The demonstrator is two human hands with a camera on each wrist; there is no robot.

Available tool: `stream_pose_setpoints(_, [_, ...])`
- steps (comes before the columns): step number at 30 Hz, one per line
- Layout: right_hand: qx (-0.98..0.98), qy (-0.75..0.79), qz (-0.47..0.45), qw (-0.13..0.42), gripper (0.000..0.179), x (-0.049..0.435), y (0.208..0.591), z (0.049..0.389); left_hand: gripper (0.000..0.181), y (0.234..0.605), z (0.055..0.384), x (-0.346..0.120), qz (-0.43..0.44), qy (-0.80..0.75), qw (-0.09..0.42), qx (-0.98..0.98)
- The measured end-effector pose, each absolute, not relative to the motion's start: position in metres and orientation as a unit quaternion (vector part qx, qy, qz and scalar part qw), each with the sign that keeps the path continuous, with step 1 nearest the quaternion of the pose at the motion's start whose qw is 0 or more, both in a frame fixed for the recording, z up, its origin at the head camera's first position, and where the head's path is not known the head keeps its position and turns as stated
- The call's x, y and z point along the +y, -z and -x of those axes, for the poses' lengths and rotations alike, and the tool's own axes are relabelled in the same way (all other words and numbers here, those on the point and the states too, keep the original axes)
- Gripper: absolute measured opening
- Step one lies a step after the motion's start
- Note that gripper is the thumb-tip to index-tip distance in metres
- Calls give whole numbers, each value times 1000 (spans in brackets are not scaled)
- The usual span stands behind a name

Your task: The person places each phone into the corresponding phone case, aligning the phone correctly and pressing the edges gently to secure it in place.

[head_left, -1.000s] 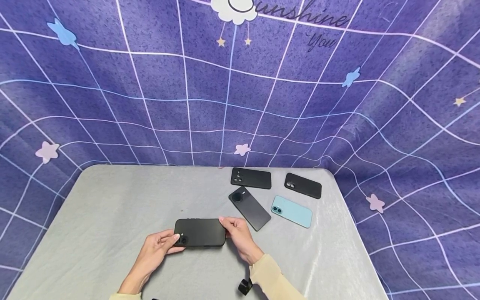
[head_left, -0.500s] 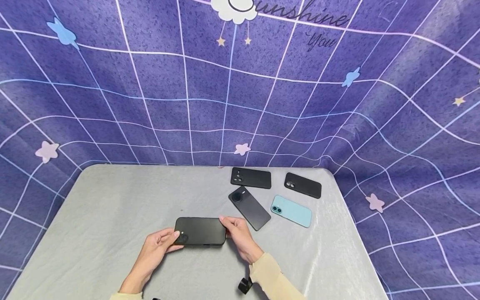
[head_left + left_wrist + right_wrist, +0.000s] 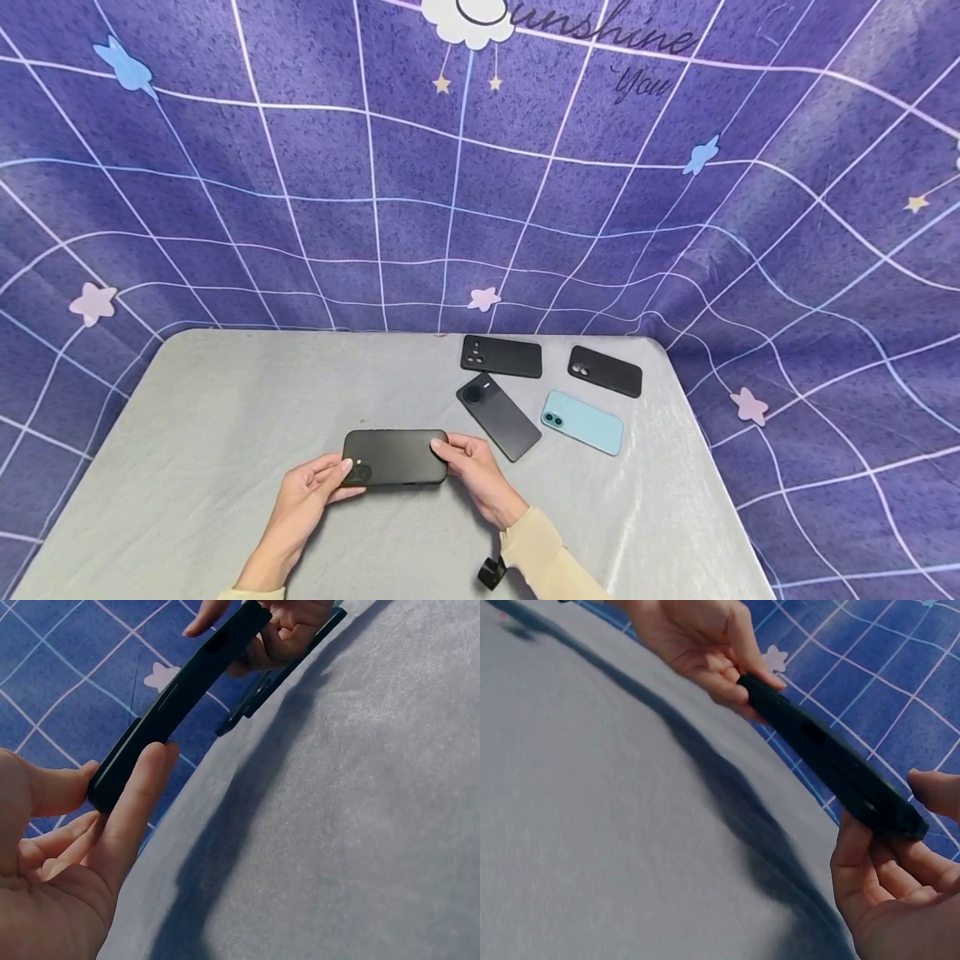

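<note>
A black phone (image 3: 395,458) with a camera at its left end is held level above the table in the head view. My left hand (image 3: 303,498) pinches that end, thumb on the upper face and fingers beneath. At the other end my right hand (image 3: 483,479) holds it from below, its thumb over the right corner. The right wrist view shows this thumb (image 3: 936,791) just off the surface while the fingers (image 3: 877,870) support the underside. Cutouts run along the phone's long edge (image 3: 176,697) in the left wrist view.
To the right lie a dark grey phone (image 3: 499,417) with a round camera and a light blue phone (image 3: 582,422). Behind them are two black phone cases (image 3: 513,356) with camera holes. A purple grid-patterned cloth (image 3: 420,225) hangs behind the grey-covered table (image 3: 225,400).
Both hands have shifted the black phone slightly left and away from me. My right thumb has slid inward from the corner across the upper face.
</note>
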State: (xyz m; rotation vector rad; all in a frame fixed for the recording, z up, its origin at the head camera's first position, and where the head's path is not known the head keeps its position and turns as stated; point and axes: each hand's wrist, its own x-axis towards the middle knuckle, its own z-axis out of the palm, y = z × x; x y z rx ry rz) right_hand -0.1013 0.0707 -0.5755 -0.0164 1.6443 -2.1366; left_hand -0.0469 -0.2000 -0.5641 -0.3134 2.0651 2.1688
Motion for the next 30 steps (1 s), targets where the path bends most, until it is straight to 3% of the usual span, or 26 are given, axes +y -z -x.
stream_pose_setpoints(10, [605,762,32,228,31,73,578,100,51,563,47,-201,131,-719,82,678])
stream_pose_setpoints(30, [579,778,8,243,24,71,581,101,43,564,46,-200,121,-722,56,679])
